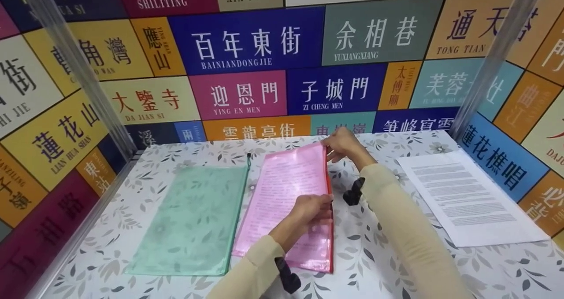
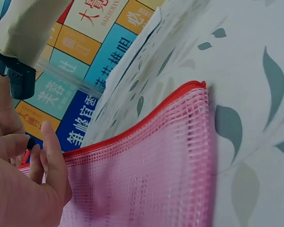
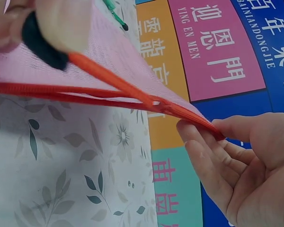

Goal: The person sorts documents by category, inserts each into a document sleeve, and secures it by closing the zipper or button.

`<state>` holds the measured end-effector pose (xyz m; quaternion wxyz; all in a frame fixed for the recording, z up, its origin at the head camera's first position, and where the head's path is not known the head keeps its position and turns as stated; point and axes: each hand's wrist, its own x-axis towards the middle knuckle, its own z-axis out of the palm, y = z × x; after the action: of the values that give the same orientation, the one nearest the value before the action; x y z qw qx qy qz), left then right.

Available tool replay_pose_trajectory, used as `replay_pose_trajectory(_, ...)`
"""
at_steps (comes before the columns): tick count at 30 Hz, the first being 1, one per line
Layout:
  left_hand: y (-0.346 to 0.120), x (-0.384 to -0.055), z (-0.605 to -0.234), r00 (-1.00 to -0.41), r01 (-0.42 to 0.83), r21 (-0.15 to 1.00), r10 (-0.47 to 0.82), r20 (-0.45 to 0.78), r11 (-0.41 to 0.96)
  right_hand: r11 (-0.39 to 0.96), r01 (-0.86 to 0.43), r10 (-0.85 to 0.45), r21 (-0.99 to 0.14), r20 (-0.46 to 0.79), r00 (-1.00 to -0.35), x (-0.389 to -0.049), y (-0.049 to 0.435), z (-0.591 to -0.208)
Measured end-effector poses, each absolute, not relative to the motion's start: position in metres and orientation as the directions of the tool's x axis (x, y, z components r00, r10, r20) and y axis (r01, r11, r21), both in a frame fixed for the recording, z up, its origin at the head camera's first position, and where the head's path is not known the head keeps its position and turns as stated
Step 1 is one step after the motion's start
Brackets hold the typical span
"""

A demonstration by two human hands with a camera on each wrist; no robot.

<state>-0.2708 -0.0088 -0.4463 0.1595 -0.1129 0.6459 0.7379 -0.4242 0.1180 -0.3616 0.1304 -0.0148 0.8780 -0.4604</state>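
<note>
A pink mesh zipper pouch (image 1: 286, 175) with a printed sheet showing through lies in the middle of the table, its red zipper edge (image 3: 52, 91) raised on the right. My left hand (image 1: 308, 208) is over that edge and pinches the black-tipped zipper pull (image 3: 43, 45), as the left wrist view (image 2: 30, 142) also shows. From the tip an orange-red cord (image 3: 109, 78) runs to the slider. Between the red strips a narrow gap shows on the left hand's side of the slider. My right hand (image 1: 346, 145) pinches the pouch's far right corner, thumb against fingers.
Left of the pink pouch lies a green zipper pouch (image 1: 194, 219), flat, with a dark-tipped pull at its far corner. Printed white paper (image 1: 471, 197) rests on the right side of the leaf-patterned table (image 1: 374, 263). Sign-printed walls (image 1: 246, 39) and clear posts border the table.
</note>
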Motion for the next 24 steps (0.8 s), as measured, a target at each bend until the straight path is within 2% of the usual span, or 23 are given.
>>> replay_pose_trajectory(6, -0.013, -0.252, -0.449, -0.895, -0.412, 0.911, 0.187, -0.406, 0.007, 0.552, 0.076, -0.147, -0.83, -0.186, -0.971, -0.426, 0.121, -0.358)
replay_pose_trajectory(12, -0.02, -0.241, -0.449, -0.909, -0.341, 0.935, 0.219, -0.355, 0.097, 0.544, 0.073, -0.142, -0.836, -0.178, -0.974, -0.427, 0.124, -0.352)
replay_pose_trajectory(18, -0.029, -0.231, -0.451, -0.886, -0.272, 0.925, 0.306, -0.349, 0.267, 0.537, 0.071, -0.137, -0.841, -0.17, -0.976, -0.427, 0.129, -0.351)
replay_pose_trajectory(22, -0.033, -0.226, -0.449, -0.888, -0.234, 0.915, 0.311, -0.339, 0.329, 0.541, 0.066, -0.126, -0.838, -0.158, -0.979, -0.428, 0.13, -0.353)
replay_pose_trajectory(24, -0.034, -0.221, -0.448, -0.87, -0.235, 0.905, 0.338, -0.358, 0.356, 0.537, 0.063, -0.127, -0.841, -0.155, -0.98, -0.428, 0.129, -0.355)
